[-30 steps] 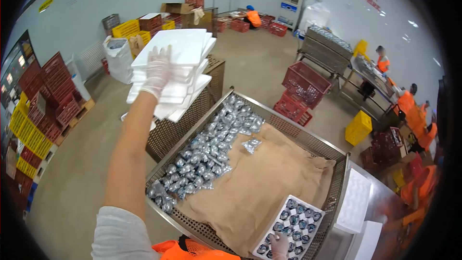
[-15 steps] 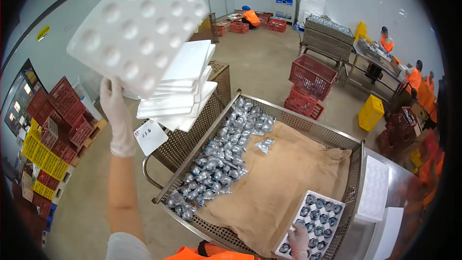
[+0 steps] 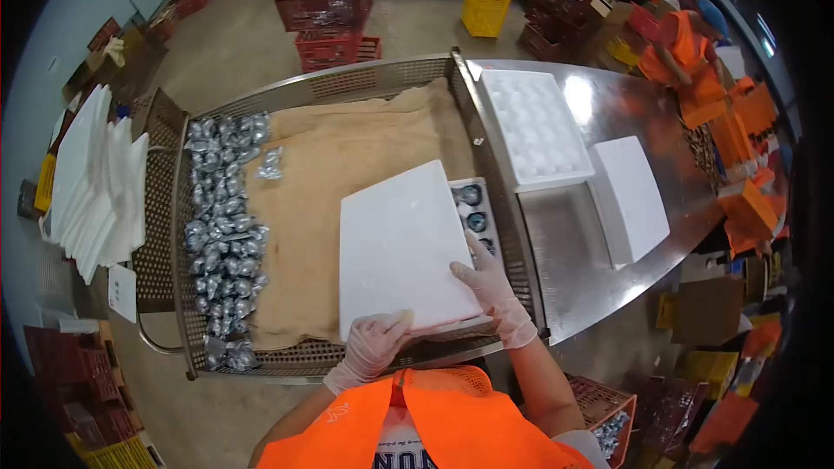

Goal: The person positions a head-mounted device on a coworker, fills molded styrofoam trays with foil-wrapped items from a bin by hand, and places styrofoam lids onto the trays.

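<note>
A white foam tray point(image 3: 404, 247), smooth side up, lies tilted over a filled foam tray point(image 3: 486, 187) whose pockets hold dark round pieces in clear wrap. My gloved left hand point(image 3: 375, 346) is closed on the front left edge of the upper tray. At its right edge, my gloved right hand point(image 3: 488, 282) grips with the thumb on top, close to the filled tray; its other fingertips are partly hidden. Both trays are inside a perforated metal bin point(image 3: 326, 82) lined with tan cloth point(image 3: 300, 265). Silvery wrapped pieces point(image 3: 228, 226) crowd the bin's left side.
Stacked white foam trays point(image 3: 100, 187) stand left of the bin. On the steel table point(image 3: 565, 226) at right lie a dimpled foam tray point(image 3: 534, 126) and a smooth white block point(image 3: 630, 200). Red crates point(image 3: 326, 13) and a yellow crate point(image 3: 485, 9) stand beyond; co-workers in orange vests are at right.
My left hand has brought the foam tray from above the left stack down over the filled tray. My right hand has moved onto the upper tray's edge. The view has turned right.
</note>
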Tool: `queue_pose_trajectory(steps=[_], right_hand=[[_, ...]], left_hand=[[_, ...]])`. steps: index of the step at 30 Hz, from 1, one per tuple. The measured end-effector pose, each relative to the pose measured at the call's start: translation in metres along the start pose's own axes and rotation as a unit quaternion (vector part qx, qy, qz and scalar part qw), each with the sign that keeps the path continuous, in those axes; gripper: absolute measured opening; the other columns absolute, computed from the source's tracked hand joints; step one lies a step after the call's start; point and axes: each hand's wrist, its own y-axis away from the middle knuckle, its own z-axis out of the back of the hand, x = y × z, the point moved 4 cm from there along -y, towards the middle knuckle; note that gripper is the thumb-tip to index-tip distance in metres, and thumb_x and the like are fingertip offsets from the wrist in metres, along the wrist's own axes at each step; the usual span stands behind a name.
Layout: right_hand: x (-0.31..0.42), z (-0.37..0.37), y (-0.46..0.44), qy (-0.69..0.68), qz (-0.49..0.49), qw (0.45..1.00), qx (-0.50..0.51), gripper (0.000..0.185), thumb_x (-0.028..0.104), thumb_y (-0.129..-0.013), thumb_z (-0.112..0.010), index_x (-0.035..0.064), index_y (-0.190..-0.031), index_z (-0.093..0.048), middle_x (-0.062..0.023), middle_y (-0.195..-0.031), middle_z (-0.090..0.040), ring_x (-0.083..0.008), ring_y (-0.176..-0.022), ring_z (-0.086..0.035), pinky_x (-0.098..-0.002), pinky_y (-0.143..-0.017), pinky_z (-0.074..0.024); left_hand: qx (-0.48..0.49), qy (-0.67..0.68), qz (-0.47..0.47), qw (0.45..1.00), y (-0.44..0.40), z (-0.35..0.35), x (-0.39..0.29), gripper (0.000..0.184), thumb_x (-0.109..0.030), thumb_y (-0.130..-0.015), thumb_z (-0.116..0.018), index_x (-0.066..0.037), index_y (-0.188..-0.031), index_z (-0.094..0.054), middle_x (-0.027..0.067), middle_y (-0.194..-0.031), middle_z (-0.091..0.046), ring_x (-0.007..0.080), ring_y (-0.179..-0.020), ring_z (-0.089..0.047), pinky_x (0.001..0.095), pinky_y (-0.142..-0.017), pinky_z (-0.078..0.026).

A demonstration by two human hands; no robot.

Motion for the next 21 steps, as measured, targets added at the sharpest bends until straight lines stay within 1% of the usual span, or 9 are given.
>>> queue_pose_trajectory(steps=[2,6,8,10,12,13,16,19,21], right_hand=[[-0.017,0.04,0.005,0.003,0.006,1.0,-0.027,0.074,0.005,-0.086,-0.065,-0.0042,-0.146,-0.023,-0.016,-0.143,-0.04,-0.0207,-0.129,-0.041,-0.0322,-0.107,-0.0328],[-0.06,0.089,0.015,0.048,0.097,0.993,-0.04,0.073,0.006,-0.085,-0.062,-0.0004,-0.147,-0.025,-0.0191,-0.142,-0.043,-0.0254,-0.125,-0.048,-0.0324,-0.104,-0.0376],[-0.063,0.099,0.022,0.237,0.077,0.962,-0.11,0.072,0.01,-0.083,-0.06,0.0017,-0.147,-0.026,-0.0249,-0.135,-0.049,-0.03,-0.122,-0.052,-0.0342,-0.102,-0.04],[-0.059,0.092,0.024,0.276,0.018,0.951,-0.135,0.074,0.015,-0.082,-0.058,0.0022,-0.147,-0.024,-0.031,-0.127,-0.052,-0.0352,-0.116,-0.055,-0.0361,-0.099,-0.0428],[-0.063,0.089,0.018,0.348,-0.129,0.917,-0.148,0.076,0.014,-0.082,-0.056,0.0021,-0.148,-0.02,-0.033,-0.124,-0.053,-0.0377,-0.11,-0.058,-0.0384,-0.096,-0.0452],[-0.082,0.091,0.016,0.302,-0.042,0.933,-0.19,0.084,0.021,-0.082,-0.065,-0.0013,-0.147,-0.017,-0.0297,-0.137,-0.044,-0.0361,-0.129,-0.044,-0.0384,-0.108,-0.0337],[-0.083,0.087,0.015,0.305,-0.018,0.923,-0.234,0.088,0.031,-0.083,-0.068,-0.0054,-0.146,-0.018,-0.0302,-0.14,-0.039,-0.0378,-0.133,-0.037,-0.0398,-0.108,-0.0309],[-0.116,0.093,0.01,0.257,-0.082,0.935,-0.232,0.09,0.038,-0.084,-0.069,-0.0056,-0.145,-0.019,-0.0284,-0.14,-0.041,-0.0385,-0.131,-0.039,-0.0401,-0.107,-0.0317],[-0.122,0.097,0.001,0.303,-0.068,0.918,-0.247,0.084,0.037,-0.084,-0.07,-0.0052,-0.143,-0.026,-0.0261,-0.133,-0.048,-0.0356,-0.124,-0.046,-0.0388,-0.103,-0.0362]], left_hand=[[0.056,0.035,-0.01,0.998,-0.01,-0.022,-0.003,0.039,-0.02,-0.082,-0.066,-0.005,-0.117,-0.059,0.0119,-0.108,-0.061,0.0272,-0.091,-0.058,0.0388,-0.081,-0.047],[-0.066,0.038,0.224,0.971,-0.006,-0.06,0.053,0.051,-0.03,-0.088,-0.064,0.004,-0.124,-0.051,0.0231,-0.119,-0.056,0.0353,-0.106,-0.054,0.0439,-0.093,-0.042],[-0.132,0.017,0.311,0.941,-0.011,-0.079,0.086,0.059,-0.036,-0.088,-0.063,0.007,-0.126,-0.048,0.026,-0.123,-0.053,0.038,-0.111,-0.052,0.0453,-0.095,-0.04],[-0.007,0.247,0.519,0.819,-0.012,-0.113,0.111,0.07,-0.047,-0.09,-0.058,0.008,-0.13,-0.044,0.0255,-0.128,-0.052,0.0373,-0.119,-0.049,0.0426,-0.1,-0.038],[0.027,0.252,0.564,0.786,-0.015,-0.141,0.102,0.072,-0.05,-0.091,-0.055,0.008,-0.131,-0.043,0.0257,-0.127,-0.053,0.036,-0.118,-0.051,0.0406,-0.099,-0.039],[0.059,0.257,0.6,0.755,-0.016,-0.152,0.1,0.073,-0.053,-0.092,-0.052,0.008,-0.133,-0.043,0.0259,-0.126,-0.054,0.0347,-0.116,-0.052,0.0386,-0.098,-0.041],[0.01,0.293,0.576,0.763,-0.01,-0.173,0.114,0.073,-0.054,-0.093,-0.05,0.007,-0.131,-0.044,0.0249,-0.12,-0.058,0.0329,-0.109,-0.057,0.0372,-0.095,-0.043],[0.085,0.351,0.623,0.694,-0.019,-0.174,0.132,0.073,-0.054,-0.092,-0.051,0.008,-0.131,-0.045,0.0238,-0.117,-0.06,0.0307,-0.105,-0.059,0.0364,-0.092,-0.045],[0.101,0.323,0.61,0.716,-0.027,-0.17,0.132,0.072,-0.053,-0.093,-0.051,0.008,-0.13,-0.045,0.0224,-0.116,-0.061,0.0295,-0.105,-0.059,0.0359,-0.091,-0.045]])
